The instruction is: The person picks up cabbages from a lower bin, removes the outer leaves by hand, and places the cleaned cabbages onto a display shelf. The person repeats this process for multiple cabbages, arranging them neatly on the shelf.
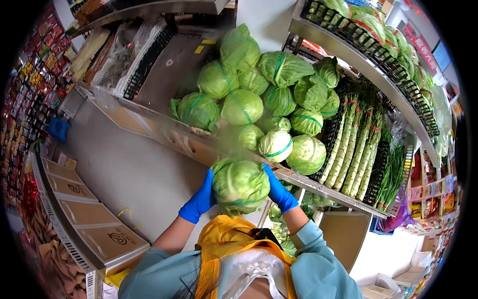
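Observation:
Between my two blue-gloved hands I hold a green cabbage (240,184) with a green band, in front of my yellow apron (224,233). My left hand (199,198) presses its left side, and my right hand (279,191) its right side; the cabbage hides some of the fingers. Just beyond, on the metal-edged shelf (298,178), lies a pile of cabbages (242,107), many with green bands. A pale banded cabbage (275,145) sits near the shelf's front edge.
Right of the pile, black crates hold stem lettuce (349,145) and green chives (392,175). An upper shelf (368,65) with cabbages overhangs at right. White crates (125,56) stand at upper left. Cardboard boxes (108,237) line a display at lower left, beyond the grey floor (123,164).

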